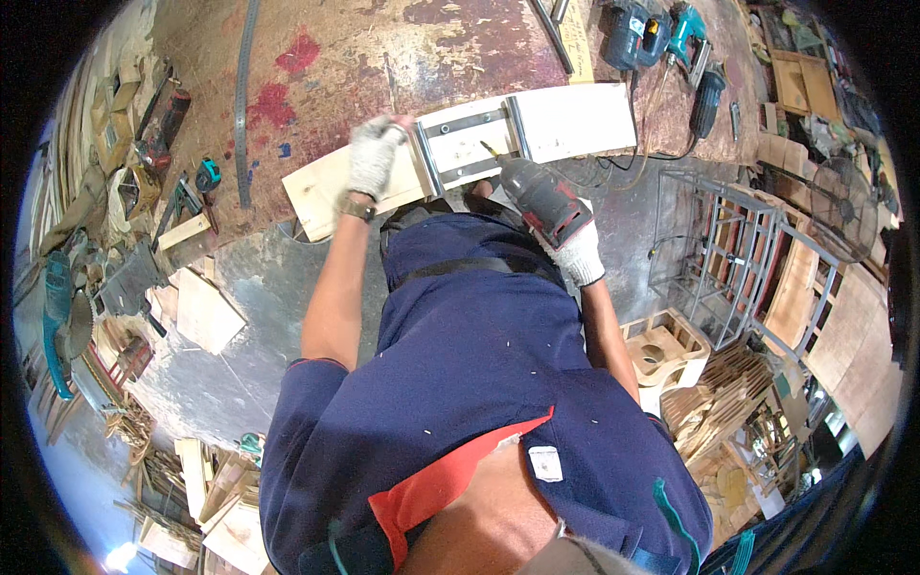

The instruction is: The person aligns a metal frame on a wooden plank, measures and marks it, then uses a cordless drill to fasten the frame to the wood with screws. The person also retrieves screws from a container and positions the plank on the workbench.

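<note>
A long pale wooden board (580,123) lies along the near edge of the worktable. On it rests a metal frame (466,125), with two round bars joined by two dark flat strips. My gloved left hand (374,158) is over the board, just left of the frame's left bar. Its fingers are drawn together; anything between them is too small to make out. My gloved right hand (579,253) grips a cordless drill (544,199) in dark grey and red. The drill's bit points up and left toward the frame, and whether it touches cannot be told.
Power tools (628,36) with cords lie at the table's far right. A metal ruler (244,105), a tape measure (208,174) and a red-and-black tool (171,120) lie on the left. A metal rack (714,244) stands at right, near wood scraps (714,393) on the floor.
</note>
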Action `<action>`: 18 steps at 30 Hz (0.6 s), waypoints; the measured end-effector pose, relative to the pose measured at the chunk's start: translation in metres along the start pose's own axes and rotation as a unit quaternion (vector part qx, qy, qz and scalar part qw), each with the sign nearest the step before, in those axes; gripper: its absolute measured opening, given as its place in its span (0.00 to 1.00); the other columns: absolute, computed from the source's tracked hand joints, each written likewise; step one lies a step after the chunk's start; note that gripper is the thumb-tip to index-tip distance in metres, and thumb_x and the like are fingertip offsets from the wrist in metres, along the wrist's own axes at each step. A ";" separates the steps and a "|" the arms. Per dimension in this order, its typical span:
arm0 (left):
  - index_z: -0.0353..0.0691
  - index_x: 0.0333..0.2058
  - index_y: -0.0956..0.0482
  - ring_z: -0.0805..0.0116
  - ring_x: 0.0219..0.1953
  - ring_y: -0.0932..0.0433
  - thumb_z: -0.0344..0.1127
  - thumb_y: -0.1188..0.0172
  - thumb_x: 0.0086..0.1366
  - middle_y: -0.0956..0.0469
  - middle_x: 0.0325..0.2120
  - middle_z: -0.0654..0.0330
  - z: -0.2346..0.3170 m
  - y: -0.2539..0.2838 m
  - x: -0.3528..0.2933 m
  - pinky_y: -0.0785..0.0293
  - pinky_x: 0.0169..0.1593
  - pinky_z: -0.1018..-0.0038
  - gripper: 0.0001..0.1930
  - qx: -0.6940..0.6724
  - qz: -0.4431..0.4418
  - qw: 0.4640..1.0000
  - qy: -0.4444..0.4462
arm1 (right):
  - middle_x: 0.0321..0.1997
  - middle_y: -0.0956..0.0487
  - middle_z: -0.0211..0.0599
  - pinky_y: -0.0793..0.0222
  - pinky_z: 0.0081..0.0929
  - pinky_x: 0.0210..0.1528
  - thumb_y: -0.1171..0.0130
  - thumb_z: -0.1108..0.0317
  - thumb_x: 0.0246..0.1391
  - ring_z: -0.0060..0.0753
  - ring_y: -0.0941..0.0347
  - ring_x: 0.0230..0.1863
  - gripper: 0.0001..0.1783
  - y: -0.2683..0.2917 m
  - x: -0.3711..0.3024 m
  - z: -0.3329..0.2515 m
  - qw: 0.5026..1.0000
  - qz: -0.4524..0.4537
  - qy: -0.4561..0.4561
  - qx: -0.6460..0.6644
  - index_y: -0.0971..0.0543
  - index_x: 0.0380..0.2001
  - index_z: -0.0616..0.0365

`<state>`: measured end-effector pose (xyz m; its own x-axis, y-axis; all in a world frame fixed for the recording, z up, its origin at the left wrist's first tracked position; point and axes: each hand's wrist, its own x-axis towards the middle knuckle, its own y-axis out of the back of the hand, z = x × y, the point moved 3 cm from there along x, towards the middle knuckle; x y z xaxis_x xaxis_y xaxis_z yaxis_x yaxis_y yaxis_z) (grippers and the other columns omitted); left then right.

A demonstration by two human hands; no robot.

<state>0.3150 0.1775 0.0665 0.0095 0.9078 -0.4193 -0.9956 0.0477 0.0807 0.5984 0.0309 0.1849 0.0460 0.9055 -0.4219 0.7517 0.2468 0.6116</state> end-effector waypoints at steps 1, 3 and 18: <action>0.35 0.35 0.16 0.72 0.29 0.24 0.36 0.36 0.67 0.20 0.26 0.63 0.002 -0.016 -0.009 0.26 0.37 0.75 0.09 -0.073 -0.053 0.996 0.027 | 0.51 0.20 0.49 0.26 0.35 0.51 0.26 0.58 0.46 0.42 0.21 0.51 0.40 -0.001 -0.001 0.002 1.000 -0.002 0.002 0.008 0.31 0.59 0.63; 0.33 0.37 0.18 0.72 0.30 0.24 0.36 0.38 0.69 0.21 0.25 0.62 0.005 -0.039 -0.027 0.26 0.38 0.75 0.10 -0.189 -0.121 0.972 0.075 | 0.47 0.18 0.47 0.24 0.35 0.48 0.25 0.58 0.44 0.41 0.19 0.47 0.40 0.003 -0.005 -0.009 0.997 0.041 0.063 -0.032 0.31 0.58 0.63; 0.36 0.38 0.21 0.72 0.27 0.23 0.41 0.43 0.72 0.22 0.26 0.61 -0.006 -0.067 -0.044 0.22 0.33 0.75 0.13 -0.376 -0.218 0.883 0.174 | 0.54 0.22 0.45 0.28 0.38 0.52 0.24 0.55 0.39 0.44 0.23 0.52 0.46 -0.002 0.005 0.002 0.995 -0.022 0.087 -0.044 0.32 0.61 0.62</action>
<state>0.3808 0.1318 0.0738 0.5089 0.6818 -0.5255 -0.6855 -0.0482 -0.7264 0.5984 0.0348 0.1805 -0.1054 0.9375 -0.3317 0.6896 0.3093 0.6548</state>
